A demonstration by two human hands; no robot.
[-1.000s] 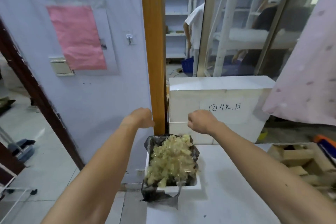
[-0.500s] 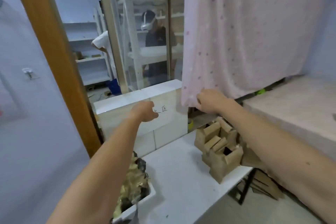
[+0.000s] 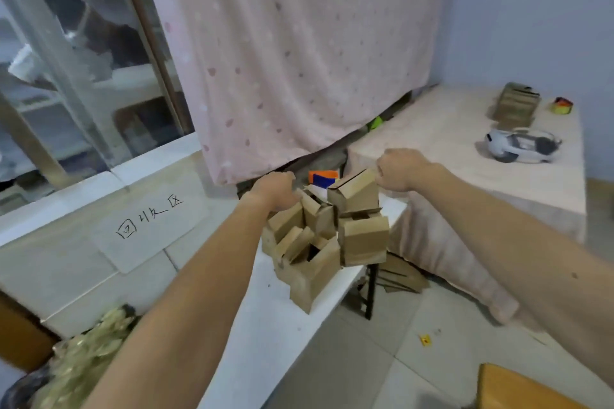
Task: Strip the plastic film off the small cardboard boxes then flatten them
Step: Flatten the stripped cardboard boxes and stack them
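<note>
Cardboard now, not film: a second ago both fists hung over the black-lined bin of crumpled clear film point(image 3: 76, 365); they have since swung right to the heap of small brown cardboard boxes point(image 3: 319, 242) at the far end of the white tabletop point(image 3: 282, 342). Reading: one wrapper binned, next box being fetched.

Right hand point(image 3: 402, 169): fingers curled, seemingly pinching the upper right corner of the topmost brown box point(image 3: 355, 191), which sits tilted on the heap.

Left hand point(image 3: 272, 191): curled against the heap's upper left edge; whether it grips anything, cannot tell.

Boxes are matte, sharp-edged, jumbled at all angles, several with flaps gaping. No gloss of film discernible on them through the blur. Flattened brown sheets point(image 3: 402, 276) lie on the floor tiles under the table end.
</note>
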